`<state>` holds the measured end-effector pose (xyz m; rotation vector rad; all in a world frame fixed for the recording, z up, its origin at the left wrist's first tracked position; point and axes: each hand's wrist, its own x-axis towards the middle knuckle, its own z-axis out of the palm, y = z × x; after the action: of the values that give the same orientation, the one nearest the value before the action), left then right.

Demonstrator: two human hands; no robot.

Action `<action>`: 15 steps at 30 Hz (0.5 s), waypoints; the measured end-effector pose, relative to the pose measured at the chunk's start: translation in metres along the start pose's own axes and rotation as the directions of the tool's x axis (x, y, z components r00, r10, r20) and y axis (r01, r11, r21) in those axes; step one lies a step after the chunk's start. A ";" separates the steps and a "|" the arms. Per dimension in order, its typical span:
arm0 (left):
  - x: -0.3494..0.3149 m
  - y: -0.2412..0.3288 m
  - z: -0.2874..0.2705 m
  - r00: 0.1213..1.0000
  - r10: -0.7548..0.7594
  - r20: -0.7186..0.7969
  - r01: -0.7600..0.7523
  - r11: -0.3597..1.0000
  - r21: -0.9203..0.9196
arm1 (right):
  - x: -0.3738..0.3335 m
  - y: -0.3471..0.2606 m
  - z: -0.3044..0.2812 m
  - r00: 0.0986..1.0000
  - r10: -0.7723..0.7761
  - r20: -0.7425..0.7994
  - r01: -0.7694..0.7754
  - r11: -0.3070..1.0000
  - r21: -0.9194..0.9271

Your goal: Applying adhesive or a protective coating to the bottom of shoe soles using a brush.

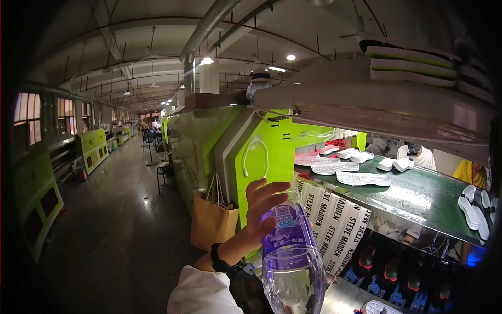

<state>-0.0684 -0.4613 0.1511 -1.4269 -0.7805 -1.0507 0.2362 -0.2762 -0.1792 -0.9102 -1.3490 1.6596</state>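
Observation:
My left hand (260, 209) comes up from a white sleeve, with a black band on the wrist. It is at the upper part of a clear plastic bottle (293, 272) with a purple label. The thumb lies across the front of the label, and two fingers are bent near the bottle's shoulder. The other fingers are mostly hidden behind it, and a small bit of skin shows at its right edge. The bottle stands roughly upright, close in front of me, its base near the lower edge. My right hand does not show clearly.
A green conveyor belt (413, 191) carries white shoe soles (363, 179). White printed boxes (334, 225) lean below it. A brown paper bag (213, 222) hangs beside the bright green machine (280, 157). Soles (413, 63) are stacked above. An aisle (130, 225) runs off to the left.

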 end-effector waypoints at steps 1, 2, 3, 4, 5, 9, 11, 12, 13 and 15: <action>0.001 0.000 0.000 1.000 0.027 -0.014 -0.027 1.000 0.003 | 0.000 0.000 0.000 1.000 -0.001 -0.001 0.001 1.000 0.002; 0.002 0.000 -0.001 1.000 0.008 0.006 -0.008 1.000 0.010 | 0.000 0.000 0.000 1.000 -0.001 0.003 0.001 1.000 0.002; 0.004 0.001 -0.002 1.000 0.000 0.016 -0.001 1.000 0.012 | 0.000 -0.001 0.000 1.000 -0.001 0.002 0.001 1.000 0.002; 0.005 0.001 -0.004 1.000 -0.008 0.026 0.007 1.000 0.015 | -0.001 -0.001 0.000 1.000 0.000 -0.002 0.000 1.000 0.006; 0.007 0.001 -0.005 0.996 0.027 0.080 -0.035 0.994 0.100 | -0.001 -0.001 0.001 1.000 0.000 0.001 0.000 1.000 0.006; 0.012 0.002 -0.007 0.990 0.037 0.139 -0.060 0.984 0.167 | -0.002 -0.002 0.003 1.000 -0.003 0.006 0.003 1.000 -0.004; 0.014 0.002 -0.006 0.990 0.050 0.133 -0.076 0.978 0.195 | -0.002 -0.002 0.004 1.000 -0.001 0.009 0.001 1.000 0.000; 0.014 0.001 -0.006 0.992 0.036 0.123 -0.058 0.982 0.178 | -0.002 -0.002 0.004 1.000 -0.001 0.008 0.001 1.000 -0.001; 0.015 0.001 -0.005 0.990 0.039 0.134 -0.066 0.976 0.207 | -0.002 -0.002 0.005 1.000 -0.006 0.006 0.006 1.000 -0.007; 0.015 0.000 -0.005 0.989 0.086 0.118 -0.104 0.982 0.158 | -0.002 -0.003 0.005 1.000 -0.001 0.013 0.001 1.000 -0.003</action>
<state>-0.0633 -0.4675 0.1650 -1.3764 -0.8496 -0.8206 0.2331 -0.2800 -0.1751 -0.9018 -1.3609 1.6657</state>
